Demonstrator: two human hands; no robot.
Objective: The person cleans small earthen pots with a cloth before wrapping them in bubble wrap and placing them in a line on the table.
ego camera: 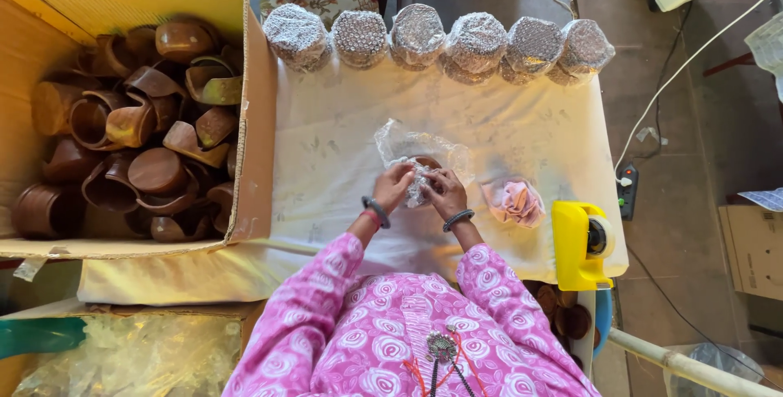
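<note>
Near the middle of the table, a bit toward the front edge, the left hand and the right hand are close together, and both hold a brown cup with bubble wrap around it. The fingers are bent and pinch the wrap against the cup. The cup looks like clay, so it is likely hard, a bit heavy, and easy to break if it drops. The wrap is soft, light and a little slippery, so it is best to hold the cup by its round sides with both hands, not by the loose wrap. Just beside the right hand lies a pink cloth. Near the right front corner sits a yellow tape holder. Along the back edge stand six wrapped cups in a row, touching each other. At the left edge a big cardboard box is full of bare brown cups, piled every which way. By the front left corner there is a box of clear wrap.
</note>
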